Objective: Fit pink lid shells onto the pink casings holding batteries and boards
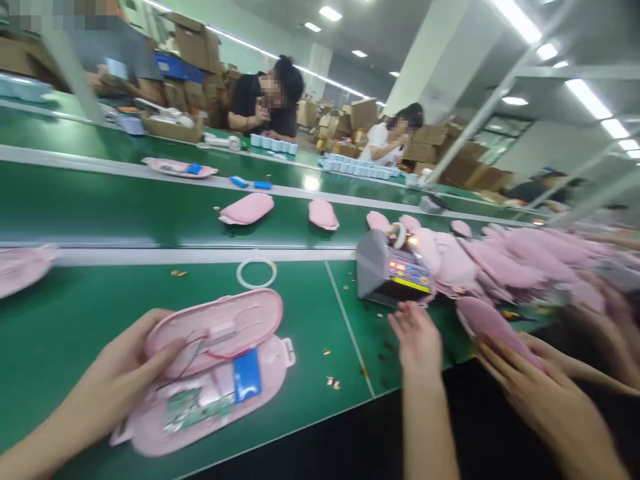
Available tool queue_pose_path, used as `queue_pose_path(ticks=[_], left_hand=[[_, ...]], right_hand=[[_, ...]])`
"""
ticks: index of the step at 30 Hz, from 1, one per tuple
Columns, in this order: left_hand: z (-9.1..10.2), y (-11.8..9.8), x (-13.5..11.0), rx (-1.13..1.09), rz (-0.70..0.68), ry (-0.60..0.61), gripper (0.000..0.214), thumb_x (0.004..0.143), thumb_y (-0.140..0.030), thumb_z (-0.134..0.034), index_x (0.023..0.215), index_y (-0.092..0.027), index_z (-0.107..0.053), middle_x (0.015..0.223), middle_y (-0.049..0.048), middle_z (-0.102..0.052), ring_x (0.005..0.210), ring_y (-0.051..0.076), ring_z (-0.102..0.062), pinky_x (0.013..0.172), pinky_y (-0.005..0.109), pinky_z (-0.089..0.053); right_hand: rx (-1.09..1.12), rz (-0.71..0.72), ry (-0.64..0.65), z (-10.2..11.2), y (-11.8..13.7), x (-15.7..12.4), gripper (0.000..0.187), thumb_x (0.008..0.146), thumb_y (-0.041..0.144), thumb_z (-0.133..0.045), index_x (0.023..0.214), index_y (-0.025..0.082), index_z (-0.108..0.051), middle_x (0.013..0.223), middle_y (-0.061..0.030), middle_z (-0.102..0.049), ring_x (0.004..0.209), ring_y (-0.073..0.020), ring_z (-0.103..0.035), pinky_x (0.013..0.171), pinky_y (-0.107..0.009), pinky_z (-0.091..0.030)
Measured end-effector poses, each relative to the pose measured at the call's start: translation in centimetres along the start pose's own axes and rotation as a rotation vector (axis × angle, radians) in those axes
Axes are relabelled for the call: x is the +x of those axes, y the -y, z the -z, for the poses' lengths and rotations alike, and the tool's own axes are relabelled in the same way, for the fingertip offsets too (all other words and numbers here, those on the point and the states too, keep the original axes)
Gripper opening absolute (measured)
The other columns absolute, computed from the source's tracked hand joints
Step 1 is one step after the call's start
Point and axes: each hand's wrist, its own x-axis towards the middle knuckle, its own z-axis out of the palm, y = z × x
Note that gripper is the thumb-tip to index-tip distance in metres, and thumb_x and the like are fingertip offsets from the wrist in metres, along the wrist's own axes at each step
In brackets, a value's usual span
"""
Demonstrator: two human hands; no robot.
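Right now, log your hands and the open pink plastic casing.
left hand: holds pink plastic casing | inside: green circuit board, blue battery | right hand: open, beside grey machine

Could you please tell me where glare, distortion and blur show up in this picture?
In the head view, the ceiling lights leave glare on the green conveyor belt, the wide lens bends the belt's edges, and the pink padded pieces and hands at the right edge look smeared.
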Motion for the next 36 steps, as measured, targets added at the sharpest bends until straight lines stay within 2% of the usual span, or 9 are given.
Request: queue_pose_path(ticks=[3, 9, 13, 17, 23, 27, 29, 31, 36], left_hand=[[-0.1, -1.7, -0.5, -0.13, 0.067, 0.023, 0.036, 0.08, -0.049, -0.065, 0.098, -0.019, -0.063, 0.089, 0.004, -0.072, 0.081, 0.024, -0.066, 0.071, 0.032, -0.055], [-0.4, -0.9, -0.9, -0.495, 0.142, 0.109, 0.036, 0.081, -0.044, -0.07, 0.103, -0.018, -0.057, 0.082, -0.0006, -0.065, 0.067, 0.015, -0.061, 0.06, 0.025, -0.051], [-0.8, 0.0, -1.3, -0.554, 0.081, 0.093, 0.028, 0.085, -0.04, -0.066, 0.099, -0.019, -0.056, 0.075, -0.0035, -0.058, 0.062, 0.012, -0.055, 0.056, 0.023, -0.047], [-0.9, 0.6, -1.5, -0.493, 0.041, 0.029, 0.013, 0.087, -0.03, -0.058, 0.094, -0.019, -0.056, 0.076, -0.003, -0.056, 0.065, 0.013, -0.053, 0.058, 0.024, -0.044], [-0.6, 0.7, -2.0, -0.424, 0.041, -0.009, 0.004, 0.086, -0.023, -0.051, 0.087, -0.02, -0.053, 0.078, -0.0021, -0.057, 0.07, 0.015, -0.053, 0.062, 0.025, -0.042], [-0.5, 0.5, -2.7, -0.404, 0.065, 0.03, 0.006, 0.087, -0.026, -0.051, 0.09, -0.02, -0.052, 0.074, -0.0024, -0.059, 0.067, 0.015, -0.056, 0.059, 0.025, -0.042], [-0.6, 0.3, -2.8, -0.41, 0.08, 0.029, 0.009, 0.088, -0.028, -0.051, 0.094, -0.021, -0.052, 0.074, -0.0028, -0.06, 0.064, 0.015, -0.057, 0.057, 0.025, -0.044], [-0.7, 0.1, -2.6, -0.406, 0.09, -0.017, 0.012, 0.087, -0.028, -0.053, 0.097, -0.02, -0.053, 0.08, -0.0018, -0.063, 0.066, 0.015, -0.059, 0.058, 0.025, -0.047], [-0.2, -0.1, -1.8, -0.493, 0.094, -0.019, 0.036, 0.081, -0.04, -0.065, 0.104, -0.014, -0.068, 0.097, 0.0067, -0.073, 0.086, 0.022, -0.067, 0.075, 0.031, -0.054]], right_hand=[[0.007, 0.058, 0.142, -2.2, 1.2, -3.0, 0.035, 0.077, 0.045, -0.077, 0.081, 0.015, -0.059, 0.083, -0.0016, -0.061, 0.072, -0.012, -0.059, 0.067, -0.025, -0.055], [-0.418, 0.789, 1.175, -15.8, 5.2, -9.3, 0.018, 0.099, 0.023, -0.051, 0.087, 0.019, -0.064, 0.112, -0.0036, -0.06, 0.101, -0.0143, -0.058, 0.087, -0.028, -0.049], [-0.75, 1.066, 1.523, -22.1, 4.3, -10.8, 0.021, 0.1, 0.021, -0.046, 0.089, 0.017, -0.063, 0.125, -0.0064, -0.055, 0.105, -0.0184, -0.056, 0.082, -0.031, -0.05], [-0.919, 1.183, 1.554, -23.2, 2.8, -11.2, 0.024, 0.1, 0.02, -0.044, 0.09, 0.018, -0.065, 0.121, -0.006, -0.056, 0.1, -0.0181, -0.055, 0.07, -0.028, -0.047], [-0.912, 1.333, 1.382, -23.0, 2.3, -12.9, 0.018, 0.093, 0.019, -0.051, 0.08, 0.016, -0.063, 0.105, -0.0065, -0.061, 0.096, -0.0201, -0.054, 0.069, -0.029, -0.043], [-0.986, 0.98, 1.193, -23.6, 2.6, -12.2, 0.028, 0.072, 0.033, -0.079, 0.078, 0.017, -0.056, 0.081, -0.0012, -0.06, 0.071, -0.0147, -0.053, 0.056, -0.025, -0.032], [-0.973, 0.696, 1.235, -23.8, 3.1, -11.0, 0.034, 0.067, 0.038, -0.082, 0.081, 0.018, -0.059, 0.077, 0.0013, -0.061, 0.065, -0.0129, -0.052, 0.056, -0.024, -0.034], [-0.884, 0.498, 1.386, -23.9, 3.4, -9.7, 0.019, 0.076, 0.035, -0.072, 0.082, 0.018, -0.064, 0.079, 0.0008, -0.065, 0.069, -0.0134, -0.058, 0.063, -0.024, -0.04], [-0.744, 0.522, 1.494, -24.4, 3.6, -8.9, 0.009, 0.085, 0.019, -0.062, 0.086, 0.018, -0.071, 0.087, 0.0004, -0.069, 0.079, -0.0132, -0.063, 0.073, -0.024, -0.045]])
